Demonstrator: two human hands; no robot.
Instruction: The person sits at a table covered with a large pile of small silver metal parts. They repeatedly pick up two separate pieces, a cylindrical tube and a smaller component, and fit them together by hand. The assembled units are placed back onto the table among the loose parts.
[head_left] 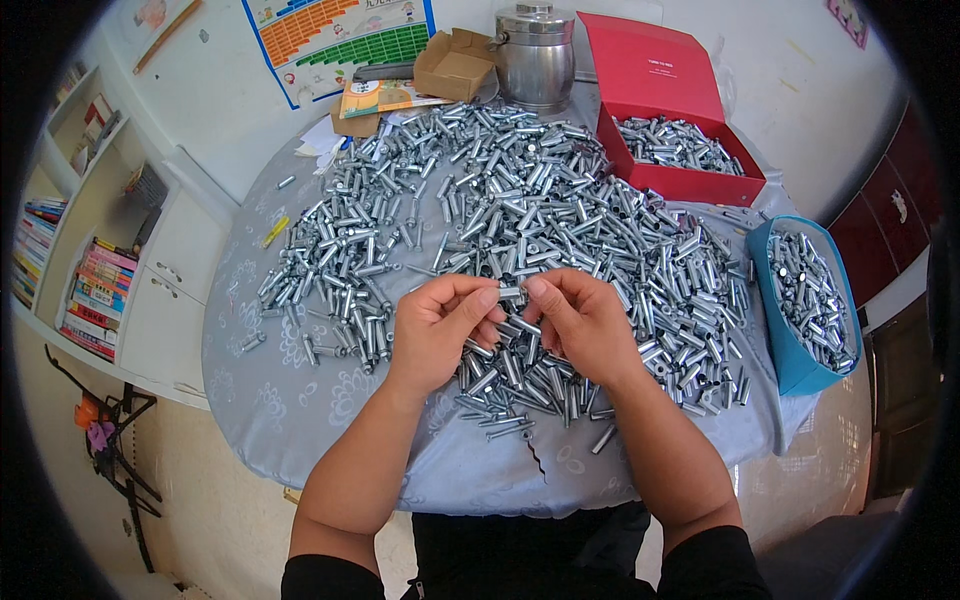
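Between the fingertips of both hands is a short silvery metal sleeve [512, 294], held level above the heap. My left hand [440, 325] pinches one end with thumb and bent fingers. At the other end, the thumb and fingers of my right hand [582, 322] are closed on it too. Whether a bolt sits inside the sleeve is too small to tell. Beneath and beyond the hands spreads a large pile of shiny metal sleeves [520, 215]. Several thin bolts [507, 428] lie at the pile's near edge.
A grey patterned cloth [265, 400] covers the round table. At the back right, an open red box [690, 185] holds metal parts; a blue fabric bin [805, 375] at the right holds more. Behind the pile stand a steel pot [535, 65] and a cardboard box [453, 68].
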